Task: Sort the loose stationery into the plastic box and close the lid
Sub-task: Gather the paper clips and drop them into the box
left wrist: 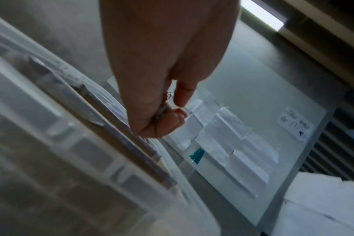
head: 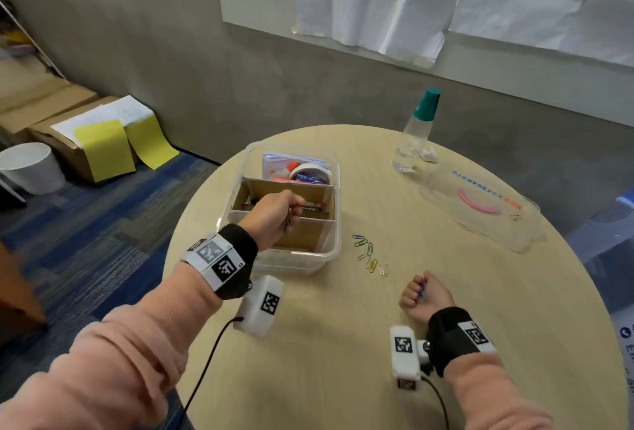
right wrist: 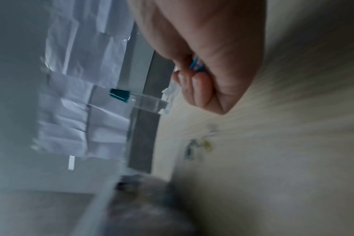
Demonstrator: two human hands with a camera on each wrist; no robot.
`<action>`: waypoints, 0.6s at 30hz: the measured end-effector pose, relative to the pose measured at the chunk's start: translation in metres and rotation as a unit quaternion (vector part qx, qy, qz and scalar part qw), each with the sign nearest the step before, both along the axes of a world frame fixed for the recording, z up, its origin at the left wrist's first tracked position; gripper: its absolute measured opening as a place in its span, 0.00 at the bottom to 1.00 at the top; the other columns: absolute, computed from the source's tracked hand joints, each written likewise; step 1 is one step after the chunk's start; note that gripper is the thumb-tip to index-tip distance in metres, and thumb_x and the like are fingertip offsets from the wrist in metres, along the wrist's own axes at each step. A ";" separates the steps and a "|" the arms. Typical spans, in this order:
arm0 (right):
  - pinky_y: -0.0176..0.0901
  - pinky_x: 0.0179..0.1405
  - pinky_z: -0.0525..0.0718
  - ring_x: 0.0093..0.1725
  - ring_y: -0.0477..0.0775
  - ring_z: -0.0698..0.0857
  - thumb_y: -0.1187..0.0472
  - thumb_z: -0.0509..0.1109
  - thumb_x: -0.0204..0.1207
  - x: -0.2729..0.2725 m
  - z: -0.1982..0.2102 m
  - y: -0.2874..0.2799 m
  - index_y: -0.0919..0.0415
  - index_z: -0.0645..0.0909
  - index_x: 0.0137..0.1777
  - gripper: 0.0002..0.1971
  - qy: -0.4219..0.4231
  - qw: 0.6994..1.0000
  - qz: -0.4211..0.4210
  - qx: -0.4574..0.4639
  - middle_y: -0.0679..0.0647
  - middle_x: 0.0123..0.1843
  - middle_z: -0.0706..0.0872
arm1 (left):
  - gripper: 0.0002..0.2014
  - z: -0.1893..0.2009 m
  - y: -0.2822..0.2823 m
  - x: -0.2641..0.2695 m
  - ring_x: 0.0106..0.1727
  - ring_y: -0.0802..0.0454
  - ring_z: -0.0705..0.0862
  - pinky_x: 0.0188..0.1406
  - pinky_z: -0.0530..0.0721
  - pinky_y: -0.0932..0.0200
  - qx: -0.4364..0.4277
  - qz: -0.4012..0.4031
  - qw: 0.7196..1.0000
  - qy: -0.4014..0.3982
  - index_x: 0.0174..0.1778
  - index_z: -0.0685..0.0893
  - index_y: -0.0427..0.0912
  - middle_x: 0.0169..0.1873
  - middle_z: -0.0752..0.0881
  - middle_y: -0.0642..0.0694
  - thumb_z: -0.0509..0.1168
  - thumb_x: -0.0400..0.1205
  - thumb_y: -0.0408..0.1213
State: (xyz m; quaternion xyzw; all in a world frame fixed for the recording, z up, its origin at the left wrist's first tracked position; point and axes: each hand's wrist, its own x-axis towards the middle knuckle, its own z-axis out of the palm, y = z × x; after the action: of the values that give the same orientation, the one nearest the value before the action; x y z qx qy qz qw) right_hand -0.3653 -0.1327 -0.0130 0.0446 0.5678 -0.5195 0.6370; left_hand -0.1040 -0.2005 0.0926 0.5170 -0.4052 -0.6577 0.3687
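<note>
A clear plastic box with cardboard dividers stands open on the round table. Its far compartment holds a tape roll and glue. My left hand hovers over the box's near compartments, fingers curled round several metal paper clips. My right hand rests on the table as a fist, gripping blue paper clips. Several coloured paper clips lie loose on the table right of the box. The clear lid with a pink handle lies upside down at the right.
A clear bottle with a teal cap stands at the table's far side, with crumpled white paper beside it. Cardboard boxes and a white bin sit on the floor at left.
</note>
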 end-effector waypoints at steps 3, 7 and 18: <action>0.32 0.13 0.57 0.14 0.46 0.60 0.47 0.46 0.86 0.024 0.043 -0.021 0.56 0.62 0.29 0.24 -0.021 0.997 0.048 -0.058 0.49 0.15 0.62 | 0.11 -0.009 -0.001 -0.002 0.35 0.55 0.72 0.35 0.71 0.63 -0.046 -0.037 0.995 -0.078 0.37 0.75 0.43 0.33 0.73 0.47 0.53 0.85 0.35; 0.36 0.17 0.63 0.17 0.47 0.64 0.47 0.47 0.85 0.067 0.090 -0.046 0.56 0.66 0.30 0.23 0.006 0.980 0.159 -0.120 0.49 0.19 0.66 | 0.14 -0.023 0.000 -0.001 0.52 0.51 0.78 0.57 0.73 0.57 -0.095 -0.118 0.969 -0.197 0.46 0.84 0.40 0.47 0.82 0.47 0.54 0.85 0.40; 0.47 0.56 0.80 0.74 0.62 0.71 0.57 0.59 0.84 0.143 0.098 -0.063 0.59 0.69 0.72 0.18 0.069 0.916 0.379 -0.107 0.64 0.76 0.69 | 0.13 -0.050 0.003 0.021 0.42 0.56 0.82 0.39 0.79 0.67 -0.206 0.128 0.959 -0.144 0.43 0.85 0.43 0.37 0.85 0.49 0.56 0.85 0.37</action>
State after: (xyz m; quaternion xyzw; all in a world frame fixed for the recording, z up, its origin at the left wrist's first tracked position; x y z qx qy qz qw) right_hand -0.2223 -0.1960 0.0847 -0.2785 0.5258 -0.2983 0.7463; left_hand -0.0834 -0.1979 0.0426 0.5664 -0.5113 -0.4257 0.4863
